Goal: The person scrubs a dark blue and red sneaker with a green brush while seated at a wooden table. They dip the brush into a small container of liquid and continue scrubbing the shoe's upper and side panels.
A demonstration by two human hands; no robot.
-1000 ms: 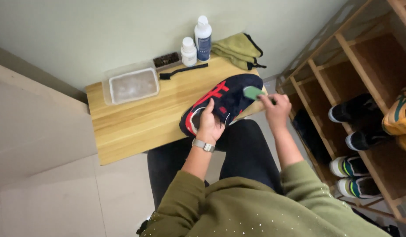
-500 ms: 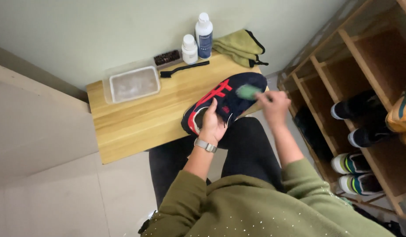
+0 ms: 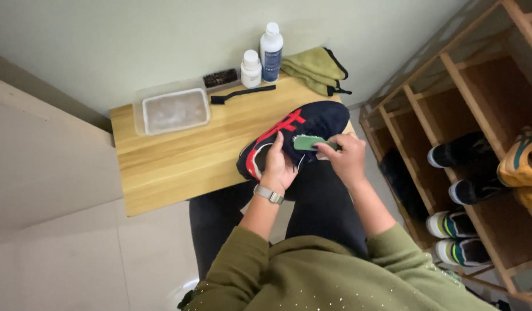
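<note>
A dark navy sneaker with red stripes (image 3: 300,124) rests tilted at the front right edge of the wooden table (image 3: 174,161). My left hand (image 3: 277,164) grips its heel end, a watch on the wrist. My right hand (image 3: 345,158) holds a small green brush (image 3: 308,142) pressed against the shoe's side near the middle.
On the table's back edge stand a clear plastic tub (image 3: 175,110), a dark bristle brush (image 3: 220,78), a thin black brush (image 3: 243,93), two white bottles (image 3: 270,50) and a folded olive cloth (image 3: 319,69). A wooden shoe rack (image 3: 450,115) with several shoes stands at the right.
My right hand has drawn the green brush back from the shoe's toe toward its middle. The left hand keeps its hold on the heel.
</note>
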